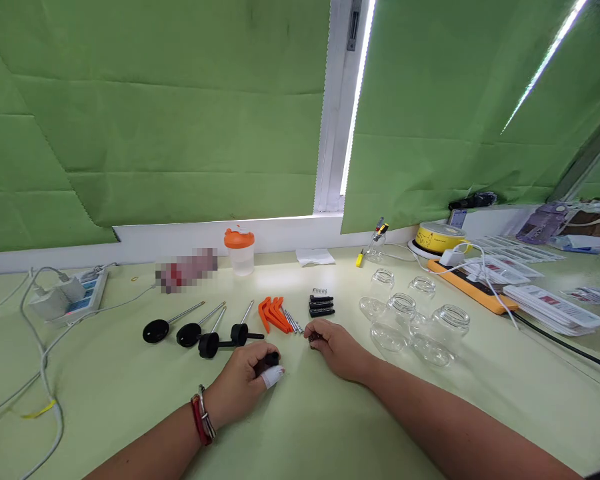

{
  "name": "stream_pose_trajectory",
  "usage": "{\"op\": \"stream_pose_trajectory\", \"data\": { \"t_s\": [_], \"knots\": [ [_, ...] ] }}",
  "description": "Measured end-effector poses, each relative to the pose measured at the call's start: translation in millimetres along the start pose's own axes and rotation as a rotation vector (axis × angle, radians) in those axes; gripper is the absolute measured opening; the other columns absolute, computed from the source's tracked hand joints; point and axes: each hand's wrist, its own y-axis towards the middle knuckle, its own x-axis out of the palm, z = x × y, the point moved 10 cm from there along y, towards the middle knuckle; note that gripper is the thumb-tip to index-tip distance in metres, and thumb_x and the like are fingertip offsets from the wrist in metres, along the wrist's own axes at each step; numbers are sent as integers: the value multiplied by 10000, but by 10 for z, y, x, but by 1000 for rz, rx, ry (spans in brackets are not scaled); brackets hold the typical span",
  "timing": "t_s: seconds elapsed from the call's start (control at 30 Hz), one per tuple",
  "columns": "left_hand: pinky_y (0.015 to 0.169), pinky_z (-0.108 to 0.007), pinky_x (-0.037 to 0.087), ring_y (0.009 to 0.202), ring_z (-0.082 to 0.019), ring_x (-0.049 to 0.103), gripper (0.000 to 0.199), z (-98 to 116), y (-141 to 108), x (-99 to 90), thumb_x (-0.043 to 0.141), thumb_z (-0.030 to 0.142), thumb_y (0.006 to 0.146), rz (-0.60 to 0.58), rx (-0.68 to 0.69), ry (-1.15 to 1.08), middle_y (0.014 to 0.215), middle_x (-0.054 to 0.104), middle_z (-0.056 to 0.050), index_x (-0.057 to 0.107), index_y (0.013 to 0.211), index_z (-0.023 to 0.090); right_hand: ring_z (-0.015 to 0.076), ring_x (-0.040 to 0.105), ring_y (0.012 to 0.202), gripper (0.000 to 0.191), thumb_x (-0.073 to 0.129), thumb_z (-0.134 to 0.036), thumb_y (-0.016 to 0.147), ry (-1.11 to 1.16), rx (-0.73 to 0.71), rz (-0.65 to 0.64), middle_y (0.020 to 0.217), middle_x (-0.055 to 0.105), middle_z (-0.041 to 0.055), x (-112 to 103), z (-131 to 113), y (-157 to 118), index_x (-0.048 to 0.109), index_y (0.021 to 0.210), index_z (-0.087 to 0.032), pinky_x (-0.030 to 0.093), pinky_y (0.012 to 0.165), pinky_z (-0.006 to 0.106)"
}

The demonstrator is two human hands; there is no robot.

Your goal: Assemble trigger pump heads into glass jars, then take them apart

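My left hand (247, 377), white tape round its thumb, is closed on a black plastic part (271, 360), mostly hidden by the fingers. Across from it, my right hand (337, 350) pinches a small dark piece (314, 339) that looks like a coil spring, largely covered by the fingertips. Just beyond the right hand lie several black plastic strips (321, 306) in a stack, with a spring (320, 291) behind them. Orange handles (275, 315) and metal pins or screws (293, 321) lie between the hands. Black round pieces with metal rods (190, 335) rest beyond my left hand.
Several clear glass jars (403, 323) stand right of my right hand. An orange power strip (473, 287) and stacked printed cards (555, 310) lie farther right. An orange-lidded cup (240, 252) stands at the back. Cables and a white power strip (87, 297) occupy the left.
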Motion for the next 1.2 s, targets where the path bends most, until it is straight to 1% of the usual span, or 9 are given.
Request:
{"op": "stream_pose_trajectory", "data": {
  "t_s": [0.27, 0.5, 0.67, 0.8, 1.03, 1.2],
  "knots": [
    [596, -238, 394, 637, -134, 459, 134, -21, 7, 54, 523, 299, 792, -47, -19, -26, 711, 528, -4, 557, 772, 171, 132, 503, 751, 230, 429, -27, 756, 4, -15, 15, 841, 565, 6, -27, -5, -28, 548, 865, -191, 405, 694, 250],
    [649, -244, 403, 689, -144, 476, 124, 5, 11, 94, 458, 265, 839, -71, 31, -13, 744, 532, -5, 541, 798, 183, 133, 505, 763, 228, 429, -35, 769, -10, -33, 25, 857, 568, 6, -24, 6, -28, 548, 883, -193, 399, 708, 254],
    [631, -243, 398, 682, -145, 472, 80, 47, 13, 121, 504, 240, 803, -84, 32, 18, 756, 539, -13, 554, 804, 177, 132, 503, 754, 230, 430, -34, 763, -5, -37, 23, 853, 570, 2, -14, 19, -23, 545, 879, -196, 397, 702, 254],
    [621, -241, 393, 673, -143, 469, 70, 80, 23, 170, 512, 234, 790, -126, 55, 36, 751, 528, -10, 547, 769, 176, 133, 504, 762, 233, 429, -30, 763, -3, -46, 28, 849, 568, 5, -14, 10, -27, 546, 884, -192, 399, 707, 253],
    [630, -240, 387, 681, -138, 455, 67, -12, 31, 192, 508, 234, 793, -139, 12, 18, 750, 508, 1, 520, 758, 178, 131, 500, 751, 244, 421, -15, 760, 7, -53, 23, 853, 566, 7, -15, 9, -33, 537, 878, -194, 399, 685, 247],
    [629, -240, 376, 678, -135, 438, 70, -32, 28, 198, 510, 237, 796, -147, 10, 5, 748, 495, 4, 509, 757, 179, 130, 497, 747, 242, 426, -15, 757, 8, -54, 25, 846, 563, -1, -15, 13, -38, 529, 872, -202, 399, 684, 250]
  ]
}}
